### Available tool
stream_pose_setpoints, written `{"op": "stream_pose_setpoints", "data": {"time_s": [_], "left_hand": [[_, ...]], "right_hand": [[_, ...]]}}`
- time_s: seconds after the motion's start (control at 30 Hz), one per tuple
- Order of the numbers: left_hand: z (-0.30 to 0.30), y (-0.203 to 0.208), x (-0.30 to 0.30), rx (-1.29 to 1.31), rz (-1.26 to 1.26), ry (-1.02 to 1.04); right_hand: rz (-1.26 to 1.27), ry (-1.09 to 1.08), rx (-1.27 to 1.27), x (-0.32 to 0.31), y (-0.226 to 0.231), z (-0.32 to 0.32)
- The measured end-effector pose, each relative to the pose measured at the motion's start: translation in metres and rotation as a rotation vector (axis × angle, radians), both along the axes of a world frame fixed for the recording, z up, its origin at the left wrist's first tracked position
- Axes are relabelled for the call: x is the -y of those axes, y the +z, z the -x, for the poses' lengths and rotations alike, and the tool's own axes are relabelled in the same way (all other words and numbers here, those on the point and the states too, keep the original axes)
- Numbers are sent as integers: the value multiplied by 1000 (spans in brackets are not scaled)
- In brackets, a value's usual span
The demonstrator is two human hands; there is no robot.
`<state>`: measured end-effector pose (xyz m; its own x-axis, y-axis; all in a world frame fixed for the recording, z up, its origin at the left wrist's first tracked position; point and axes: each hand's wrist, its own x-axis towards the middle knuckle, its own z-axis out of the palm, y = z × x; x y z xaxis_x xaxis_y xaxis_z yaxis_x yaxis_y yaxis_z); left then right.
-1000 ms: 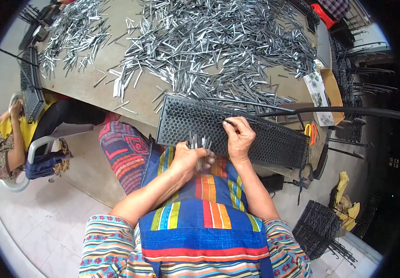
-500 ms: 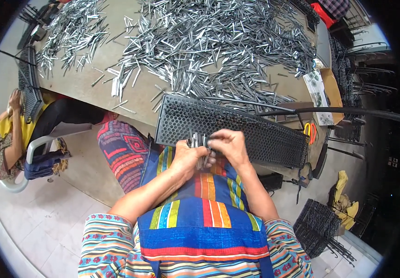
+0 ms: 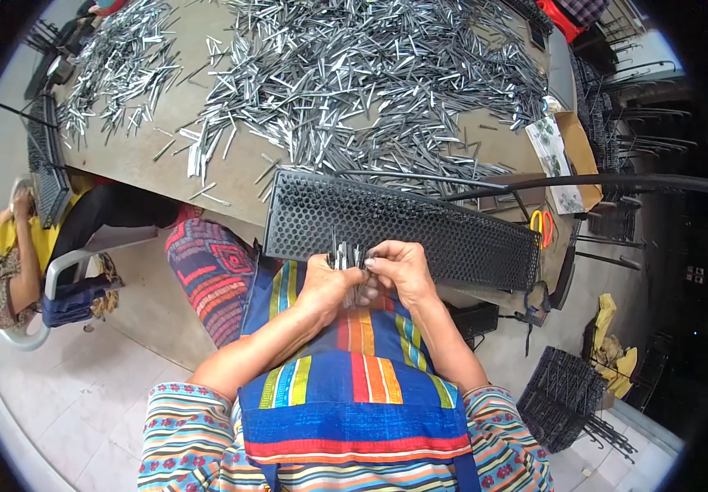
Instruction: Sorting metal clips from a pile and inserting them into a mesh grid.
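In my left hand (image 3: 327, 287) is an upright bundle of thin grey and silver strips (image 3: 344, 256), with the fingers closed round it. My right hand (image 3: 401, 272) pinches at the bundle's right side, thumb and fingertips together at the strips. Whether a single strip is between those fingertips is too small to tell. Just beyond both hands a long black perforated tray (image 3: 403, 221) lies slanted, its left end against the table edge and its surface full of small round holes. A bent black rod (image 3: 419, 176) runs along its far side.
Loose grey strips (image 3: 354, 82) are heaped over the table (image 3: 247, 193). An open cardboard box (image 3: 579, 160) and orange-handled scissors (image 3: 546, 228) lie at the right. Black racks (image 3: 563, 394) stand on the floor at lower right. At left a co-worker (image 3: 22, 246) sits beside another perforated tray (image 3: 47, 176).
My right hand has come lower and closer against the bundle, its fingertips now at the strips. The left hand has shifted slightly left and still grips them. The whole view has shifted a little.
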<state>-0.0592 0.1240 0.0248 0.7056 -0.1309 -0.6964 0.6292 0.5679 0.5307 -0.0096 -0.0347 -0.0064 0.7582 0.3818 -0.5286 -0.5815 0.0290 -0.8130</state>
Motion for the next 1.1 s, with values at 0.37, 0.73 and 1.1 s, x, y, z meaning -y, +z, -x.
{"op": "stream_pose_setpoints", "data": {"time_s": [0.37, 0.73, 1.1], "left_hand": [[23, -6, 3, -114, -35, -57], [35, -11, 0, 25, -101, -147], [26, -8, -3, -59, -74, -76]], "right_hand": [[104, -403, 572, 6, -5, -19], [465, -257, 1007, -3, -6, -37], [649, -144, 1016, -11, -1, -35]]}}
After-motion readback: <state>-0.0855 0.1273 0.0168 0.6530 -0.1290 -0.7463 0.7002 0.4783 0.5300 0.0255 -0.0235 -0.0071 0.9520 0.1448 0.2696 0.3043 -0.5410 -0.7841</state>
